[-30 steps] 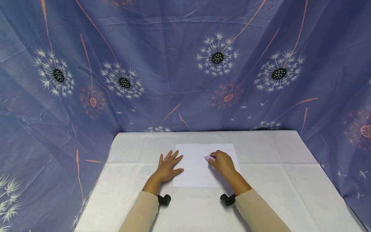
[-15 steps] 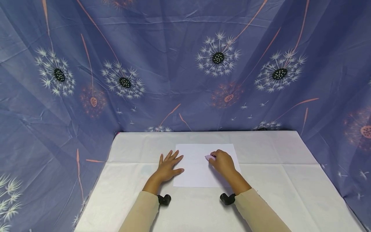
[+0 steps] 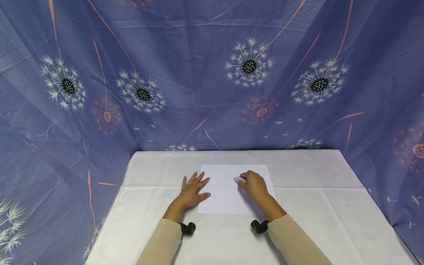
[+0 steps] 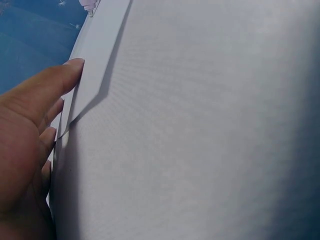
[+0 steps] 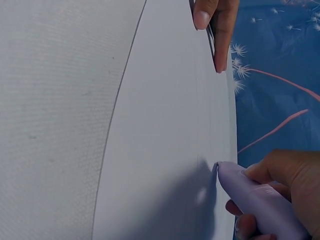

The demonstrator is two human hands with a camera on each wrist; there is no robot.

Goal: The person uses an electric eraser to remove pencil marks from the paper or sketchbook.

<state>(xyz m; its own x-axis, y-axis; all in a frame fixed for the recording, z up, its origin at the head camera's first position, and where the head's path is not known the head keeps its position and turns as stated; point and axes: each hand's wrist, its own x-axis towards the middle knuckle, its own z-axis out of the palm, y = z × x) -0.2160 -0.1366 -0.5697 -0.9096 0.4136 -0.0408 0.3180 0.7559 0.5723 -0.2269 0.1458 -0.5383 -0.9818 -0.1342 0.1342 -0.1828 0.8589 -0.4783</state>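
A white sheet of paper [image 3: 222, 198] lies flat in front of me. On its left edge rests my left hand [image 3: 190, 193], fingers spread, with the thumb [image 4: 70, 75] on the paper. My right hand [image 3: 254, 186] holds a lilac, smooth-bodied tool with a narrow tip [image 5: 262, 200] over the right half of the sheet. In the right wrist view the thumb lies along the tool's top and the other fingers curl beneath it. Its small tip is at the paper, with a shadow beside it. Faint lines show on the sheet, but the tool's exact kind is unclear.
A white cloth [image 3: 155, 209] with fold creases covers the table. Behind it and at both sides hangs a blue curtain [image 3: 195, 84] with a dandelion print. Black wrist cameras [image 3: 188, 228] sit below both hands.
The right hand and the lilac tool shift only very slightly, a touch to the left since half a second ago. The left hand and the paper stay in place.
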